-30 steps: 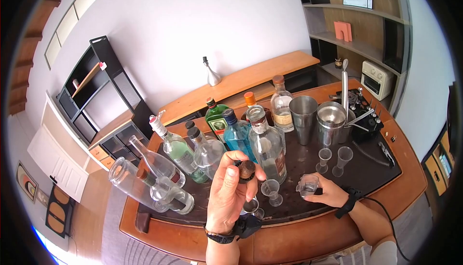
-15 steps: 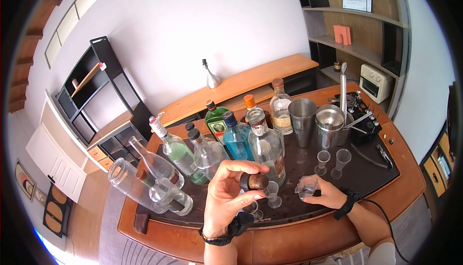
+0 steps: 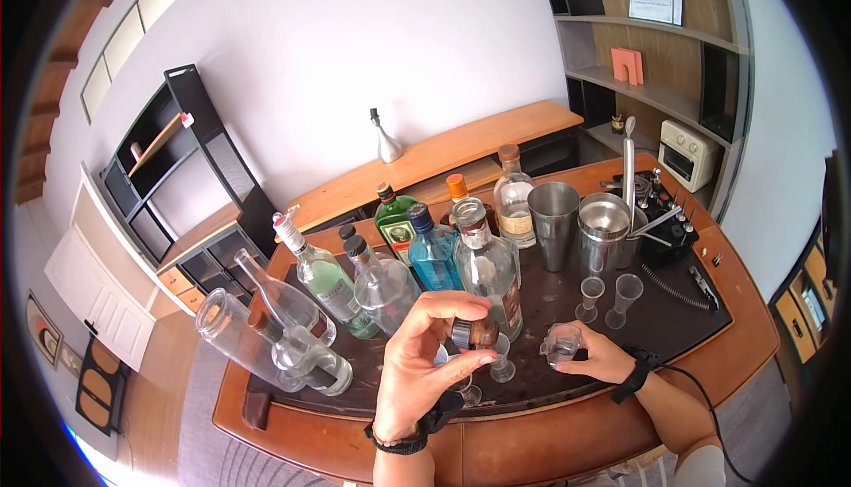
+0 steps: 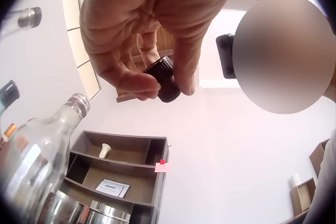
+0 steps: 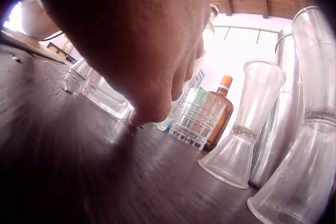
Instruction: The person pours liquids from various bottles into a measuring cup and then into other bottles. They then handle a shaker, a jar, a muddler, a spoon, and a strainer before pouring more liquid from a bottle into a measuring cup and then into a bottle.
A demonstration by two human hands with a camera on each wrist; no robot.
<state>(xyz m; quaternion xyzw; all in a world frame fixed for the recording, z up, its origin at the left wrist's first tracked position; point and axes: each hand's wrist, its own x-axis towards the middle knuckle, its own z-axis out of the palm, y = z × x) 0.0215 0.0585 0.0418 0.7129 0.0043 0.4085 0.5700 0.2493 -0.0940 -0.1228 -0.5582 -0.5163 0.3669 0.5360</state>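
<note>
My left hand [image 3: 417, 372] is raised over the near part of the table and pinches a bottle stopper [image 3: 484, 335] between thumb and fingers. The stopper has a brown wooden-looking top and a dark ridged band, also visible as a dark stopper [image 4: 167, 79] in the left wrist view. Just beyond stands a clear bottle [image 3: 488, 265] with an uncapped mouth. On the right, my right hand [image 3: 607, 357] curls round a small clear glass [image 3: 562, 343] low at the tabletop. The hand's bulk covers part of that glass [image 5: 102, 98] in the right wrist view.
Several bottles crowd the left and middle, including a blue bottle [image 3: 433, 252]. A clear jigger [image 3: 503, 361] stands between my hands. Two more clear jiggers, one the tall jigger [image 3: 626, 299], a metal shaker cup [image 3: 556, 225] and a black tool stand [image 3: 675, 232] are at right.
My left hand has lowered slightly and turned, so the stopper now lies sideways with its brown top to the right. The right hand stays at the small glass.
</note>
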